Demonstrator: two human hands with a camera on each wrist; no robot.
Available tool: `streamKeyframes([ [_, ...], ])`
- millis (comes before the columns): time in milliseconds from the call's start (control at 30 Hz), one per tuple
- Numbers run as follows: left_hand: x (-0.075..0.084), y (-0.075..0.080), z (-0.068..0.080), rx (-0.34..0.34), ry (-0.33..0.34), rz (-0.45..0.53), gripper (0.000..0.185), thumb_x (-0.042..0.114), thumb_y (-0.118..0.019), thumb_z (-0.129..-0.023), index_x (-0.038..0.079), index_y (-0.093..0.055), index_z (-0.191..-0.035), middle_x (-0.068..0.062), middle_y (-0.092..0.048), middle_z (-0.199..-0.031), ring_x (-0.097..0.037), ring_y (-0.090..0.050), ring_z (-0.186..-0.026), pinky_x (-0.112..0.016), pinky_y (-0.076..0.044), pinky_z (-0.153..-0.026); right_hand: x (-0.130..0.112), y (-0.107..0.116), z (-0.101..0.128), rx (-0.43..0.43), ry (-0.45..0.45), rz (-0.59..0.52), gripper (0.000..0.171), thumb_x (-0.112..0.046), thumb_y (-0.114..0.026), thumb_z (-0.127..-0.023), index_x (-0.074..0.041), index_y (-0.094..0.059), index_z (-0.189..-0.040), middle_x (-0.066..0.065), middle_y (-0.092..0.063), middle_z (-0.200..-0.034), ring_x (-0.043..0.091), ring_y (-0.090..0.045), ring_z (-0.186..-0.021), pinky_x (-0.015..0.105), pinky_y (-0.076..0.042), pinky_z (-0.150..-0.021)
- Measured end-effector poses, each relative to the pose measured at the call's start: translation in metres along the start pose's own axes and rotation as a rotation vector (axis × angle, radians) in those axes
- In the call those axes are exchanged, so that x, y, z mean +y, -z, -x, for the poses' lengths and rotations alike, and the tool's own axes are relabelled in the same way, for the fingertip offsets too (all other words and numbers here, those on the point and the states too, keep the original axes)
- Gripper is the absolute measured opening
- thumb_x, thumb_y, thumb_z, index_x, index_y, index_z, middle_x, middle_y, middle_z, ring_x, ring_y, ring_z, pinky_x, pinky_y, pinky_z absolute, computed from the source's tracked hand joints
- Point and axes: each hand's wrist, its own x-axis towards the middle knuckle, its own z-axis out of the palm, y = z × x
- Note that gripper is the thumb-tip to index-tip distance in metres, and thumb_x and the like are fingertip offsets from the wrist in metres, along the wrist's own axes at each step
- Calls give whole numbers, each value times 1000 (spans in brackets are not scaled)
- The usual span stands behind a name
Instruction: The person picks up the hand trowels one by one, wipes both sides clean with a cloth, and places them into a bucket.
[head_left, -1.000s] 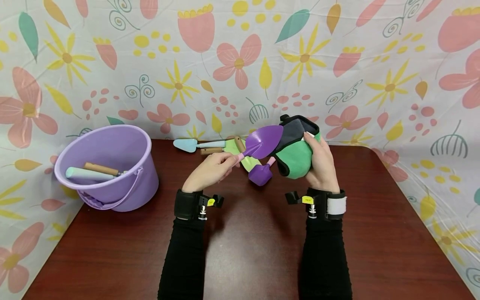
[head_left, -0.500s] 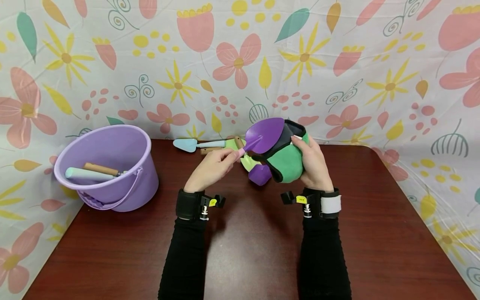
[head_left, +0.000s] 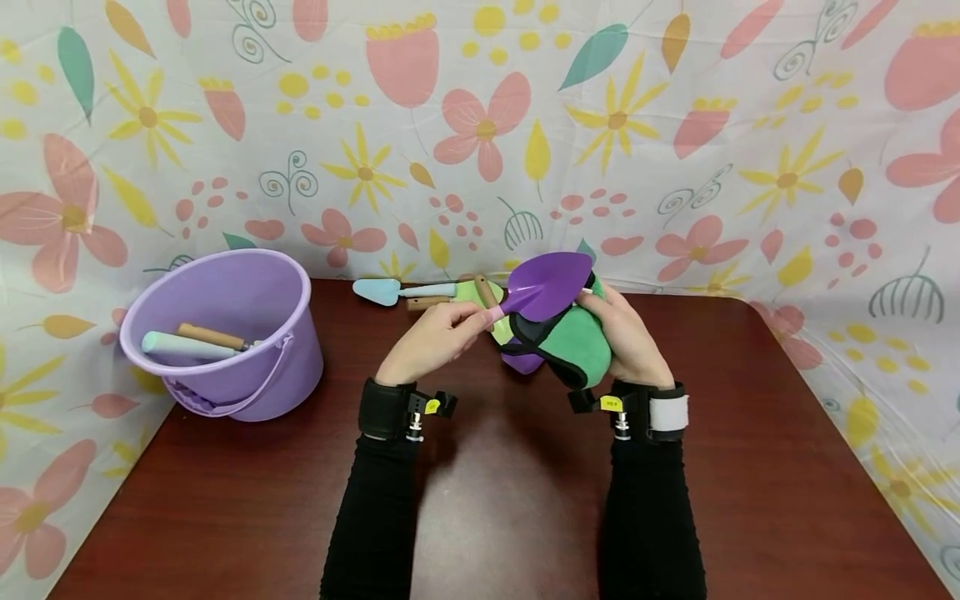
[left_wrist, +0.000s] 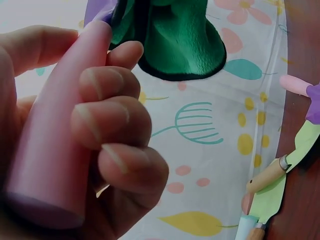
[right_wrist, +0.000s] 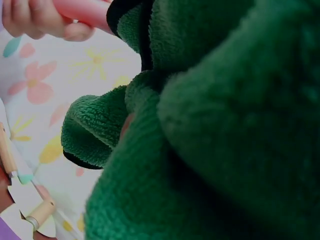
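My left hand (head_left: 437, 337) pinches the pink handle (left_wrist: 55, 135) of a purple toy trowel (head_left: 551, 282), whose blade points up and to the right. My right hand (head_left: 630, 340) grips a bunched green cloth with black edging (head_left: 583, 343), held against the underside of the blade. The cloth (right_wrist: 225, 125) fills the right wrist view, with the pink handle (right_wrist: 82, 12) at the top left. The left wrist view shows the cloth (left_wrist: 175, 40) hanging beyond my curled fingers.
A purple bucket (head_left: 294, 375) stands at the left of the dark wooden table (head_left: 487, 500), with a light-blue-handled tool (head_left: 176, 346) and a wooden handle (head_left: 210, 336) inside. At the table's back lie a light blue trowel (head_left: 375, 291), a green trowel (head_left: 468, 293) and a small purple shovel (head_left: 521, 363). A floral backdrop surrounds the table.
The right hand has drawn the cloth from the blade's right side down under it, nearer to me. The trowel has shifted slightly right and the hands have come closer together.
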Motion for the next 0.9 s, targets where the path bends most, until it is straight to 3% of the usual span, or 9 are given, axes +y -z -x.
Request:
streamKeyframes([
  [100, -1, -1, -1, -23, 10, 3, 49, 55, -51, -98, 12, -48, -73, -4, -35, -59, -20, -33, -50, -33, -28, -51, -3, 4, 4, 10, 14, -29, 26, -18, -42, -107, -5, -47, -128, 4, -59, -97, 13, -65, -74, 27, -54, -70],
  [267, -4, -1, -4, -65, 32, 40, 49, 52, -50, -99, 10, -48, -74, -5, -37, -60, -21, -34, -50, -32, -31, -52, -10, 9, 8, 98, 37, 11, 26, -18, -48, -105, -5, -49, -127, 4, -61, -104, 14, -65, -86, 28, -53, -78],
  [533, -14, -5, -6, -78, 54, 36, 50, 50, -51, -99, 9, -49, -72, -6, -39, -59, -21, -39, -50, -33, -35, -56, -15, 13, 16, 156, 108, 39, 40, -15, -47, -105, -5, -38, -143, 9, -50, -132, 17, -54, -117, 29, -44, -97],
  [900, -19, -7, -7, -114, 74, 39, 45, 49, -49, -100, 10, -54, -79, -5, -44, -64, -23, -44, -53, -34, -41, -57, -22, 13, 23, 208, 187, 21, 38, -12, -49, -104, -3, -41, -140, 9, -55, -120, 17, -60, -102, 28, -49, -89],
])
